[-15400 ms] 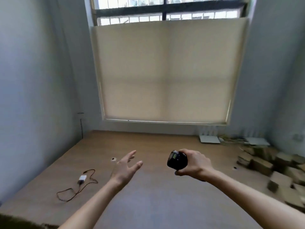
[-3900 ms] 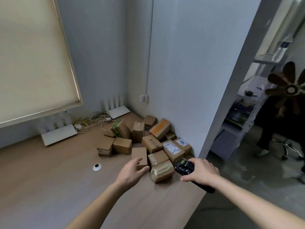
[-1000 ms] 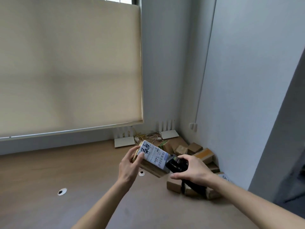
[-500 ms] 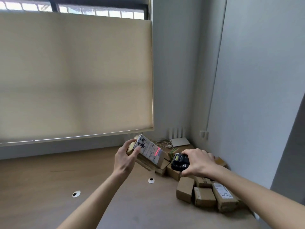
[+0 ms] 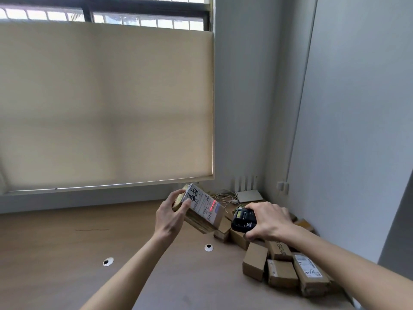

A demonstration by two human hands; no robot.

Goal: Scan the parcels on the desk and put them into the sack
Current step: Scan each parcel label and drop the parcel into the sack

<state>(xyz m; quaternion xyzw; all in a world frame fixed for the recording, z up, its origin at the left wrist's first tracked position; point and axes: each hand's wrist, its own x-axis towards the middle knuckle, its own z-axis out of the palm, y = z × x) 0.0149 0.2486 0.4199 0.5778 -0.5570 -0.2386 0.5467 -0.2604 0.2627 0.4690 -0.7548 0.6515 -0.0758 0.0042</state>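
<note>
My left hand (image 5: 171, 214) grips a brown cardboard parcel (image 5: 201, 210) above the wooden desk (image 5: 67, 253), its white label turned up and to the right. A red scan line glows across the label's barcode. My right hand (image 5: 269, 221) holds a black handheld scanner (image 5: 243, 219) just right of the parcel, its front end facing the label. Several more brown parcels (image 5: 281, 265) lie in a pile on the desk at the right, against the wall. No sack is in view.
A white router (image 5: 248, 194) with a tangle of cables (image 5: 223, 196) sits in the back corner. Two round cable holes (image 5: 108, 262) mark the desk. A beige blind (image 5: 105, 104) covers the window behind. The desk's right edge runs by the grey wall.
The view has tilted up and shifted left. My left hand has held the parcel steady while the red scan line moved slightly along the label; the scanner stays close beside it.
</note>
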